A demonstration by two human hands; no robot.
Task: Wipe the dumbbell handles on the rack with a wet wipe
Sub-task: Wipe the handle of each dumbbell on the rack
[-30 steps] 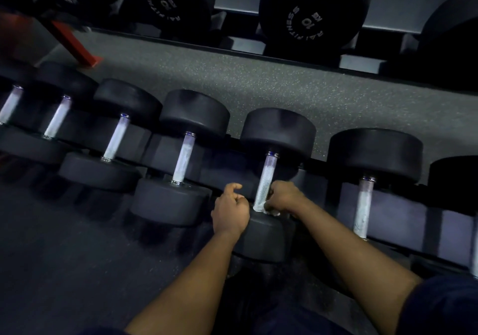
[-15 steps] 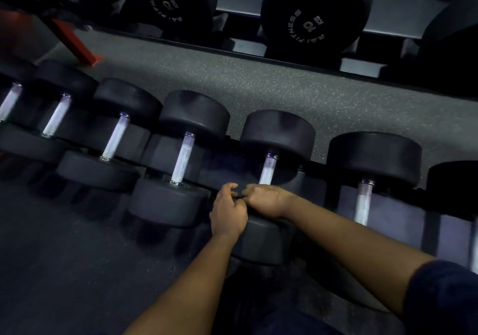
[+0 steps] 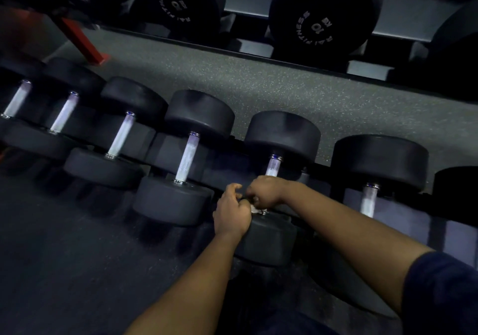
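Because the two hands crowd together at the near end of one dumbbell on the rack, most of its handle is covered and only the short upper stretch shows, pale and knurled. The right hand has its grip clenched round the lower part of that handle, knuckles up. Just beneath it a small scrap of white, the wet wipe, peeks out above the near weight head; the rest of it is hidden inside the fingers. The left hand sits just beside, touching the right, fingers curled and thumb raised, its heel over the near head; whether its grip has hold of the wipe or nothing cannot be told. Neighbouring dumbbells lie in the same row, one to the left and one to the right, handles bare. Beyond the speckled floor a second row is cut off by the top edge, one head lettered "10". A dark sleeve fills the lower right corner.
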